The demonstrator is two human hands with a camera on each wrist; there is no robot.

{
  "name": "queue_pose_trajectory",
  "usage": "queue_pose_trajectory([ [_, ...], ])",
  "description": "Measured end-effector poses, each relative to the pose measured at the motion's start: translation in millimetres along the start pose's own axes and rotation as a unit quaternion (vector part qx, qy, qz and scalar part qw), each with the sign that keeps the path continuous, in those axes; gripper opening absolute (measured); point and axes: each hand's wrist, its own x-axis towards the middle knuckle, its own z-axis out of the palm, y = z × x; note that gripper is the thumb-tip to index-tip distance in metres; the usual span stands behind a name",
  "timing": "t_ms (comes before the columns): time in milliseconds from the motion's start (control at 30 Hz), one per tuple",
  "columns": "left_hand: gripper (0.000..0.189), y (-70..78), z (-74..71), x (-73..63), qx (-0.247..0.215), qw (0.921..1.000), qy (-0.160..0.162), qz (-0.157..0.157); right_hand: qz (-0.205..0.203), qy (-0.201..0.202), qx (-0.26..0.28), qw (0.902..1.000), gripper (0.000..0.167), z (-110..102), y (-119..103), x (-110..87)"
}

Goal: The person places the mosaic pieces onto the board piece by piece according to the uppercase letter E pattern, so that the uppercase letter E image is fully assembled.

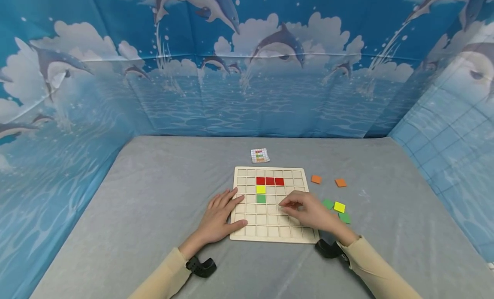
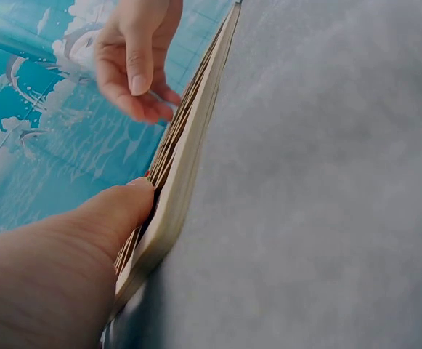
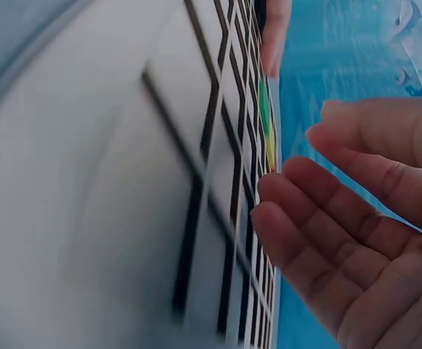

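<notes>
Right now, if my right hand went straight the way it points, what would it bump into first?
Probably the green tile on the wooden board. How high the right hand sits is hard to judge, so it might pass over it.

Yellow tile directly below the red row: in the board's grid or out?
In: the head view shows the yellow tile within a cell of the board, between a red tile and a green tile.

Dolphin-print sheets (image 1: 254, 89) around a grey tabletop (image 1: 173, 179) suggest a makeshift booth.
</notes>
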Motion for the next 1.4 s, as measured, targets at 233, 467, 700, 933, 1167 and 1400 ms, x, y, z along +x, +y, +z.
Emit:
queue_pose_trajectory([
  [233,0.069,-1.3,1.4,-0.6,0.004,1.0000,-0.001,0.001,0.054,0.024,-0.021,0.9980,0.013,-16,9,-18.8],
  [467,0.069,-0.4,-0.5,-1.1,0.001,1.0000,0.001,0.002,0.094,0.074,-0.058,0.9911,0.010,-30,23,-36.7],
  [700,0.071,-1.5,0.2,-1.6,0.005,1.0000,-0.005,-0.004,0.110,0.120,-0.105,0.9812,0.008,-39,39,-50.9],
  [933,0.068,-0.2,0.6,-0.3,-0.003,1.0000,0.006,0.004,0.119,0.144,-0.133,0.9733,0.006,-48,45,-60.7],
  [1167,0.067,-2.2,2.3,0.4,-0.008,0.9996,0.019,0.020,0.102,0.159,-0.146,0.9711,0.007,-55,49,-66.7],
  [1400,0.068,-2.5,1.6,-0.4,-0.010,0.9997,0.016,0.017,0.117,0.153,-0.144,0.9706,0.007,-64,52,-70.5],
])
